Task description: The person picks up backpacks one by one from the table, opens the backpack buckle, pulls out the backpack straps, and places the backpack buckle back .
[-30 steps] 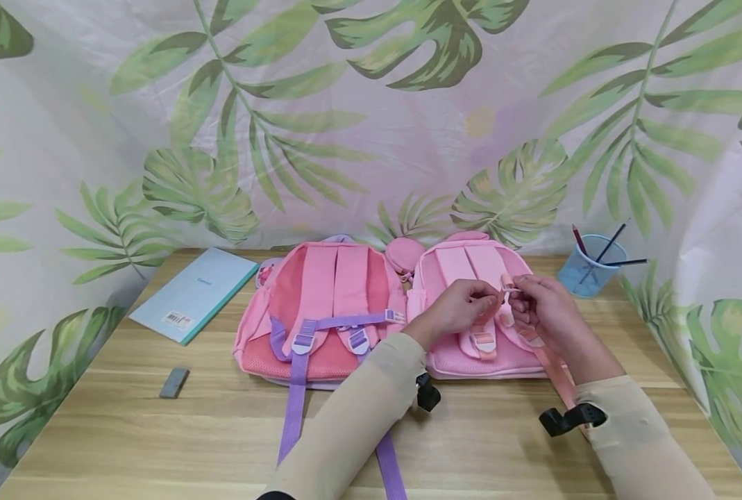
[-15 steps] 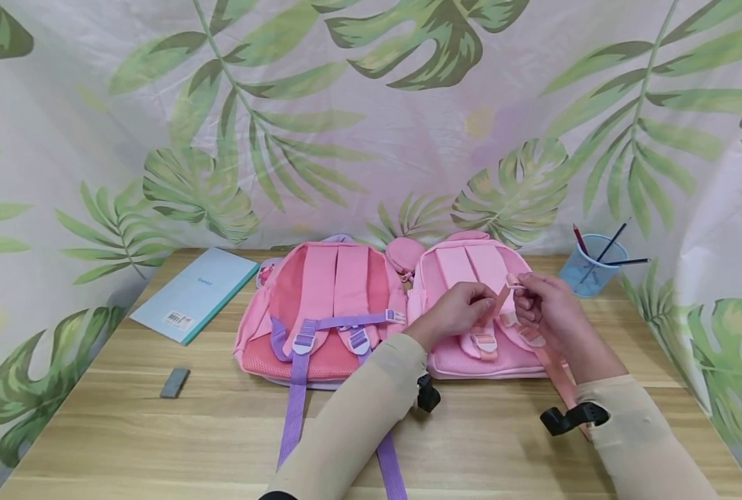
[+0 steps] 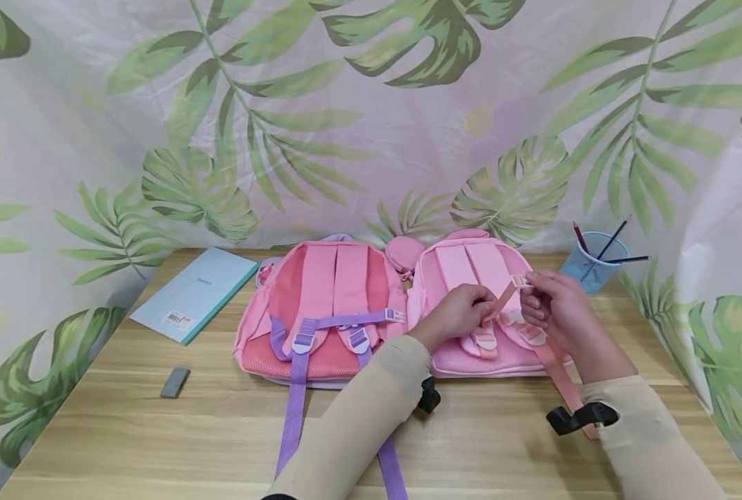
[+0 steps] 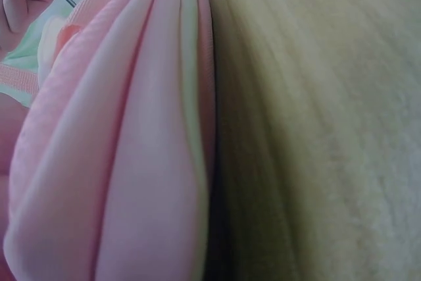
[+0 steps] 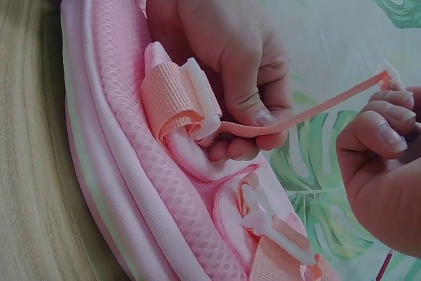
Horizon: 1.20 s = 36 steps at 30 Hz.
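A light pink backpack (image 3: 464, 366) lies on the table with its shoulder straps facing up. My left hand (image 3: 458, 314) pinches a peach webbing strap (image 5: 322, 104) between thumb and fingers, above the pack. At the strap's far end is a white plastic buckle (image 3: 519, 281), which my right hand (image 3: 552, 304) holds by its fingertips. Between the hands the webbing runs nearly straight. White strap adjusters (image 5: 200, 97) sit on the shoulder straps below. In the left wrist view, the pack's pink side (image 4: 151, 136) fills much of the picture, and the buckle cannot be seen.
Left of it lies another pink backpack (image 3: 321, 285) with purple straps. A light blue notebook (image 3: 192, 292) and a grey eraser-like block (image 3: 174, 382) are farther left. A blue mesh pen cup (image 3: 589, 269) stands behind my right hand. Leaf-print cloth (image 3: 420, 160) hangs behind the table.
My right hand has moved slightly right with the buckle, away from the left hand. More of the peach strap shows between them, and the buckle is more visible.
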Tool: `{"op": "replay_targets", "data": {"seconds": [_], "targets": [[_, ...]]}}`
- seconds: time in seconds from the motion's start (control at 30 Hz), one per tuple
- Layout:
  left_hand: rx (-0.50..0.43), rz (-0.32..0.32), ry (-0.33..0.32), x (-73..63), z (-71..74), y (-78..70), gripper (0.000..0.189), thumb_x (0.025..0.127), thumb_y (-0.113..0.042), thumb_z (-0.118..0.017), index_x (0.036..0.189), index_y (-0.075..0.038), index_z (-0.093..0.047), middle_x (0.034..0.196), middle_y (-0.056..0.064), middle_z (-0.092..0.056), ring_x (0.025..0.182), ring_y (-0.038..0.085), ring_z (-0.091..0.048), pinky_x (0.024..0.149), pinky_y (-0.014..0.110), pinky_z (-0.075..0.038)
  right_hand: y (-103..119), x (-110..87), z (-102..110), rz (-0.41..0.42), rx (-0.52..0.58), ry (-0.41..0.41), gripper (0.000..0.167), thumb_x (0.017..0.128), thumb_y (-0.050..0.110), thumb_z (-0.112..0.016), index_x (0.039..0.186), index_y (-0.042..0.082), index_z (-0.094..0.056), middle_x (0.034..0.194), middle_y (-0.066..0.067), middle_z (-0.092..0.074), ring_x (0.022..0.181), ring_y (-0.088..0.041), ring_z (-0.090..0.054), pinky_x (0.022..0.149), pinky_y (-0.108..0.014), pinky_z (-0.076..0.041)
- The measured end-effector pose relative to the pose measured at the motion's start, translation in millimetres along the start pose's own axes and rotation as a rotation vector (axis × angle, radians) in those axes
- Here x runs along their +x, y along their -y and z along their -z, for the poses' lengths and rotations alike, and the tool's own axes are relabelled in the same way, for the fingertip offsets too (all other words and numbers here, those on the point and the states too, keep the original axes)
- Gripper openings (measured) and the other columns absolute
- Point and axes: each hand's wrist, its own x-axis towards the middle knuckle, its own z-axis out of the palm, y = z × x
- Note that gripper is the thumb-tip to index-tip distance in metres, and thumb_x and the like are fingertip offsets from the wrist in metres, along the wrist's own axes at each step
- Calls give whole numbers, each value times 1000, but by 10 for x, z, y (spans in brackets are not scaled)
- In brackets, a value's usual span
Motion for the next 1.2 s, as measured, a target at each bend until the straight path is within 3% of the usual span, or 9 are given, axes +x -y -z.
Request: {"op": "replay_targets", "data": {"seconds": [0.33, 0.53, 0.73, 1.03, 1.2], "targets": [[37, 17, -18, -10, -3, -48, 19, 111, -9, -58, 104, 0, -74, 73, 1, -61, 65, 5, -52, 61, 15, -45, -11, -15, 51, 28, 32, 33, 41, 118, 21, -41, 86, 10, -64, 68, 4, -47, 60, -21, -20, 58, -33, -16], [-2, 4, -16, 2, -4, -14, 20, 111, -9, -58, 103, 0, -73, 72, 2, -61, 64, 5, -53, 61, 16, -45, -14, -14, 68, 54, 50, 67, 43, 118, 18, -37, 86, 9, -64, 68, 3, -48, 60, -22, -19, 58, -34, -13], [-46, -20, 8, 14, 11, 41, 19, 110, -6, -59, 105, 3, -74, 76, 3, -62, 67, 6, -55, 64, 15, -46, 16, -8, 70, 27, -4, 16, 43, 118, 19, -37, 87, 10, -64, 70, 3, -50, 58, -19, -26, 53, -30, -21], [-89, -15, 6, -4, 3, 56, 15, 107, -3, -63, 109, 2, -76, 85, 4, -68, 72, 4, -55, 68, 15, -47, 57, -65, 190, 31, -7, -9, 40, 117, 16, -41, 88, 10, -67, 70, 2, -50, 63, -23, -21, 59, -33, -17], [-63, -16, 24, -1, 10, 65, 13, 107, -5, -65, 113, -1, -76, 96, 5, -73, 78, 2, -56, 74, 14, -47, 107, -123, 358, -3, -139, -79, 37, 117, 19, -44, 88, 13, -65, 70, 3, -51, 58, -18, -34, 53, -26, -31]]}}
